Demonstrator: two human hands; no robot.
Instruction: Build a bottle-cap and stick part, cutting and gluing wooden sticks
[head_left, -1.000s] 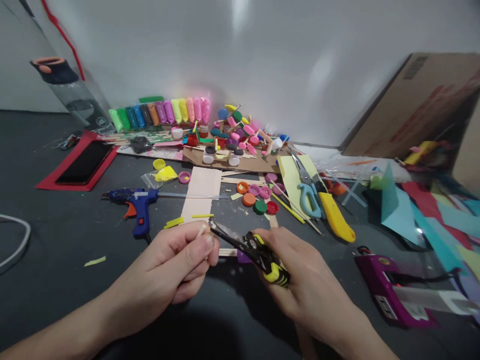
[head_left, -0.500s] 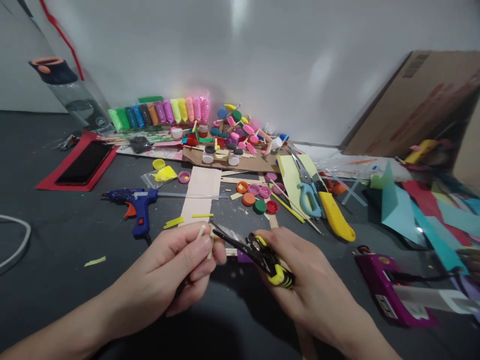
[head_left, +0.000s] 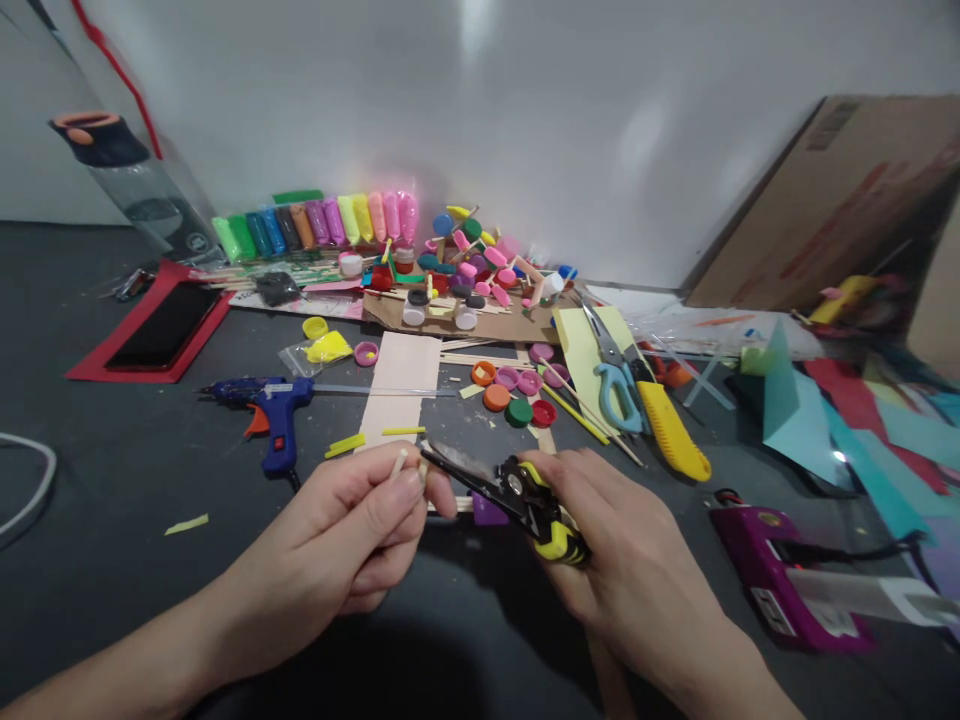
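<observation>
While pinched, stick [head_left: 400,463] (beside cutters [head_left: 517,495])

— What do I have in my hands, by material?

— In my left hand [head_left: 352,540] I see a thin stick [head_left: 400,463] of pale, matt wood. My right hand [head_left: 630,560] holds small cutters [head_left: 510,490]: dull grey metal blades, grips of yellow and black plastic, a little glossy.

— And the surface around?

— The table [head_left: 112,470] is dark, matt and slightly rough. The glue gun [head_left: 274,405] is smooth blue plastic. The bottle caps [head_left: 517,395] are shiny coloured plastic, the flat board [head_left: 401,385] is pale bare wood, and the sheets [head_left: 795,410] at my right look like smooth paper.
</observation>
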